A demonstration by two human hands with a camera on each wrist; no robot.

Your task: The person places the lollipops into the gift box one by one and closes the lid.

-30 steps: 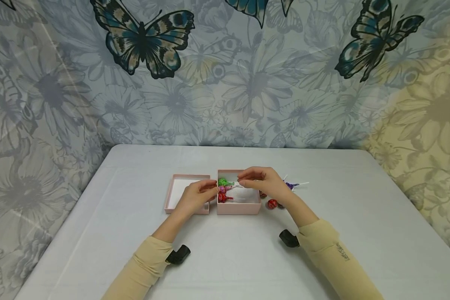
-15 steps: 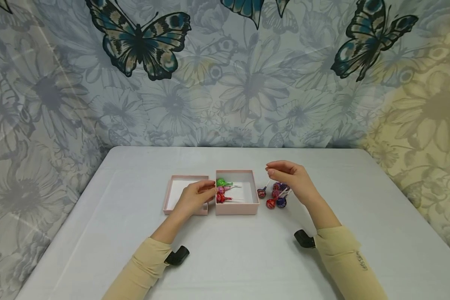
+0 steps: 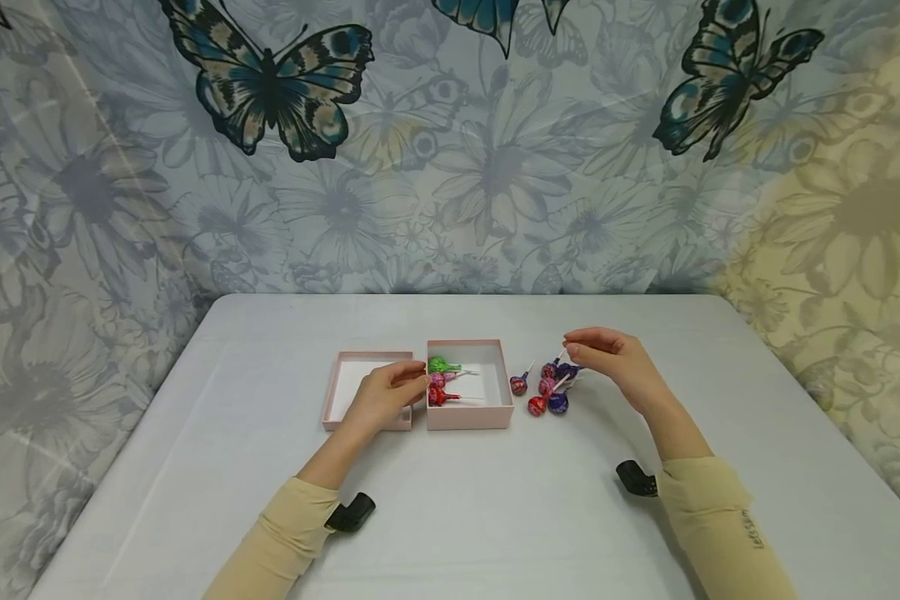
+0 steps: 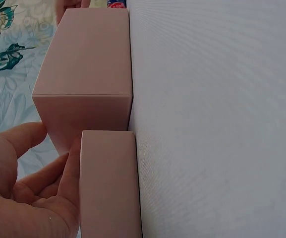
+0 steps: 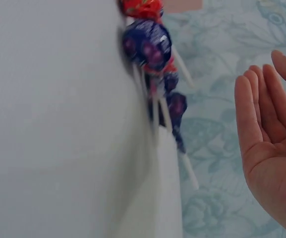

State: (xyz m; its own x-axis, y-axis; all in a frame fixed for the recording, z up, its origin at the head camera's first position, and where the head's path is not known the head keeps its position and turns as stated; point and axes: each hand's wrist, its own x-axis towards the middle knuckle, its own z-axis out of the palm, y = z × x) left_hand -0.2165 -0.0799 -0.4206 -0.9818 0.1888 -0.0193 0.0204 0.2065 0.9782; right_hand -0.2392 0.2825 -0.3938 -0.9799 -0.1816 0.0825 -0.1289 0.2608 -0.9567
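My left hand point(image 3: 381, 395) rests against the left wall of an open pink box point(image 3: 468, 418), fingertips at its rim. The left wrist view shows its thumb point(image 4: 31, 136) touching a corner of the box. A green lollipop point(image 3: 441, 364), a pink lollipop point(image 3: 438, 380) and a red lollipop point(image 3: 438, 396) lie inside along the left wall. My right hand point(image 3: 617, 360) hovers above a cluster of wrapped lollipops point(image 5: 147, 44) to the right of the box. In the right wrist view its fingers are loosely extended, apart from the lollipops and holding nothing.
The shallow pink lid point(image 3: 333, 406) lies inside-up on the white table point(image 3: 465, 525), left of the box and partly under my left forearm. A lollipop point(image 3: 519, 385) lies alone between box and cluster. Behind the table hangs a butterfly-patterned cloth point(image 3: 495, 208).
My right hand has moved right, from over the box to above the lollipop cluster. My left hand keeps its place at the box wall.
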